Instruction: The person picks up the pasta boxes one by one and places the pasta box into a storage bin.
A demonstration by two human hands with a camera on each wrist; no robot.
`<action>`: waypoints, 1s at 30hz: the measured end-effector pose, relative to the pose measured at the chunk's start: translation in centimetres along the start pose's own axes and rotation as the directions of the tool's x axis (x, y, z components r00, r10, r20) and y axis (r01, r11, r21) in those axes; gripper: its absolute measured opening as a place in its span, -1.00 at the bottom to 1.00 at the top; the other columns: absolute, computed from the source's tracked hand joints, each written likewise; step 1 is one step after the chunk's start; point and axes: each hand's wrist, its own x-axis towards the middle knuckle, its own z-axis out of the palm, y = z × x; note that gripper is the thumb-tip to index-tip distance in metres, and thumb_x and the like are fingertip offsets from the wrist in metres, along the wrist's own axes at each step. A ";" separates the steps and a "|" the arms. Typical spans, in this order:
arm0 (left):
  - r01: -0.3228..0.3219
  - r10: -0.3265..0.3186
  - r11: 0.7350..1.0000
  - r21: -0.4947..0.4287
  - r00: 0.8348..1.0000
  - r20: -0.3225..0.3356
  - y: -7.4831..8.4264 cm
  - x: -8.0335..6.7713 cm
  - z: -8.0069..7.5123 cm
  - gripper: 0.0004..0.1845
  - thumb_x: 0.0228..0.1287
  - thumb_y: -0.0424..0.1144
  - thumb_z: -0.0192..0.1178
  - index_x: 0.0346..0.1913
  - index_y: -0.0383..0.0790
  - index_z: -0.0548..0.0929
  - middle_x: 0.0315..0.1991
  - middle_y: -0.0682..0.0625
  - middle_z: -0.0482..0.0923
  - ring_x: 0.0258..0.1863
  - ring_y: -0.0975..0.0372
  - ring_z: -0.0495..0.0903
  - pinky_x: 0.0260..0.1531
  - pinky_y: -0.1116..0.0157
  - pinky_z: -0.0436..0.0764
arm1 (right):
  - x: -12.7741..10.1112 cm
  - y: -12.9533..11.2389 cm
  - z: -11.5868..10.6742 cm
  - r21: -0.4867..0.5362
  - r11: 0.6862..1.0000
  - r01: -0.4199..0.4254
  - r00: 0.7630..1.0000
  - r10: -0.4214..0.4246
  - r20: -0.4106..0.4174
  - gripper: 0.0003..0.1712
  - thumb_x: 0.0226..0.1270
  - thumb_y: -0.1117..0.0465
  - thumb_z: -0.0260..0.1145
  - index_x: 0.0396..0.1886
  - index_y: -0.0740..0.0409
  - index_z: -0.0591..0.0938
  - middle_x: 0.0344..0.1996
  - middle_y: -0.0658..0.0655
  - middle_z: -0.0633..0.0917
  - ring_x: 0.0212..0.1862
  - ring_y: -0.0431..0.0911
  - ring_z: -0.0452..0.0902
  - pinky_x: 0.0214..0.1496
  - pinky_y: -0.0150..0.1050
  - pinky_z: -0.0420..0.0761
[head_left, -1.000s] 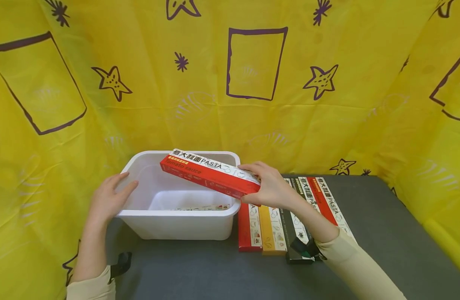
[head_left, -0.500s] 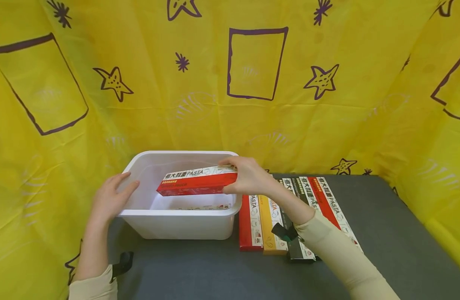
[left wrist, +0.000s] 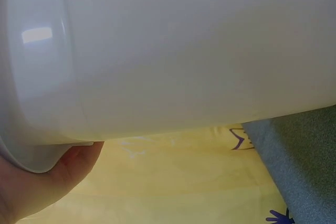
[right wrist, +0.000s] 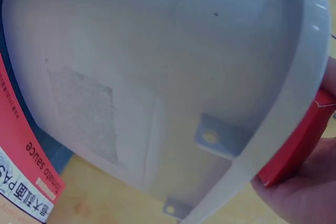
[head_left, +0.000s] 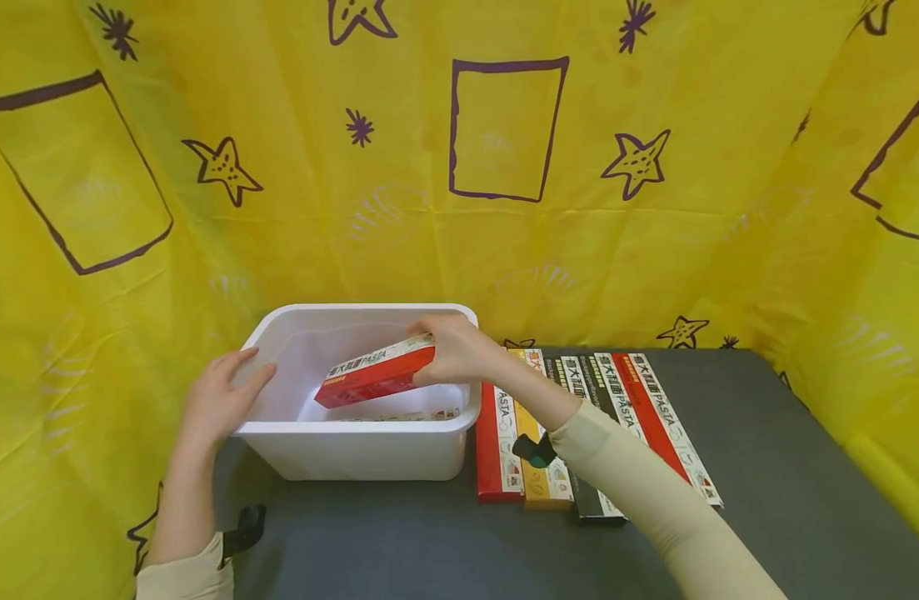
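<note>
My right hand (head_left: 459,354) grips the right end of a red-and-white pasta box (head_left: 377,372) marked "PASTA". The box hangs inside the white plastic bin (head_left: 354,454), its left end tilted down. In the right wrist view, fingers and thumb pinch the red box (right wrist: 294,156) just past the bin's rim. At the bin's left end, my left hand (head_left: 222,396) holds the rim. The left wrist view shows part of that hand (left wrist: 68,177) around the lip. Another pasta box (head_left: 422,415) lies low in the bin, mostly hidden by the front wall.
Right of the bin, several pasta boxes lie side by side on the dark grey table (head_left: 399,550): a red one (head_left: 491,475), a yellow one (head_left: 537,493), black ones (head_left: 590,504) and a red one (head_left: 654,417). A yellow patterned curtain (head_left: 399,250) hangs behind.
My right hand has carried the red pasta box left and down, from above the bin's right rim to inside it. The left hand stays at the rim.
</note>
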 end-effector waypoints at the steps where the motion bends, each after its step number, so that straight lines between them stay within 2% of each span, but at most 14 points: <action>1: -0.002 0.002 1.000 -0.001 1.000 -0.002 0.0 0.0 0.0 -0.22 0.44 0.19 -0.05 0.42 -0.41 0.24 0.36 -0.51 0.13 0.28 -0.39 0.12 0.15 -0.40 0.16 | 0.2 0.0 0.2 -0.007 1.000 0.003 1.000 -0.002 0.004 -0.33 -0.11 0.09 0.53 0.09 0.15 0.61 -0.06 0.00 0.71 -0.05 -0.14 0.58 0.02 -0.28 0.53; 7: -0.023 0.023 1.000 0.014 1.000 -0.014 -0.2 0.0 0.1 -0.24 0.44 0.18 -0.05 0.41 -0.42 0.27 0.35 -0.51 0.15 0.28 -0.40 0.13 0.17 -0.38 0.14 | 1.0 0.3 1.3 -0.015 0.999 0.034 0.997 -0.032 0.067 -0.36 -0.07 0.10 0.53 0.09 0.17 0.62 -0.08 0.03 0.71 -0.08 -0.11 0.57 -0.02 -0.28 0.53; 11: -0.017 0.017 1.000 0.015 1.000 -0.016 -0.2 0.0 0.1 -0.24 0.44 0.18 -0.05 0.41 -0.40 0.27 0.36 -0.51 0.15 0.29 -0.40 0.12 0.17 -0.39 0.14 | 1.3 0.7 1.6 -0.067 0.992 0.105 0.991 -0.098 0.090 -0.37 0.02 0.09 0.52 0.12 0.18 0.60 -0.01 0.06 0.69 0.05 -0.05 0.53 0.18 -0.20 0.43; 14: -0.011 0.011 1.000 0.011 1.000 -0.014 -0.2 0.0 0.1 -0.24 0.44 0.18 -0.05 0.41 -0.40 0.27 0.36 -0.50 0.14 0.29 -0.39 0.12 0.16 -0.39 0.15 | 1.4 0.9 1.3 -0.103 0.989 0.107 0.993 -0.102 0.055 -0.40 0.11 0.08 0.49 0.17 0.13 0.59 0.09 0.07 0.64 0.21 0.00 0.42 0.33 -0.11 0.29; 17: -0.008 0.008 1.000 0.009 1.000 -0.011 -0.2 0.1 0.1 -0.24 0.45 0.17 -0.06 0.41 -0.41 0.26 0.36 -0.51 0.14 0.28 -0.39 0.12 0.16 -0.39 0.14 | 1.0 1.1 0.7 -0.065 0.996 0.064 0.998 -0.063 0.012 -0.41 0.16 0.10 0.47 0.20 0.09 0.57 0.17 0.08 0.59 0.30 0.02 0.33 0.38 -0.05 0.25; 23: 0.009 -0.009 1.000 0.006 1.000 -0.004 -0.2 0.0 0.1 -0.23 0.45 0.18 -0.06 0.42 -0.41 0.24 0.36 -0.51 0.12 0.29 -0.40 0.12 0.16 -0.39 0.15 | -0.5 2.0 -0.1 0.027 0.999 0.019 0.999 -0.018 -0.031 -0.38 0.17 0.08 0.47 0.23 0.09 0.55 0.21 0.09 0.56 0.31 0.05 0.30 0.38 0.00 0.25; 30: 0.009 -0.009 1.000 0.006 1.000 0.001 0.0 0.0 0.1 -0.23 0.45 0.17 -0.07 0.43 -0.41 0.23 0.36 -0.51 0.12 0.28 -0.40 0.12 0.15 -0.39 0.15 | -3.1 3.0 -0.6 0.121 0.992 -0.033 0.991 0.048 -0.124 -0.32 0.15 0.05 0.48 0.27 0.07 0.52 0.24 0.07 0.54 0.30 0.05 0.33 0.32 0.08 0.32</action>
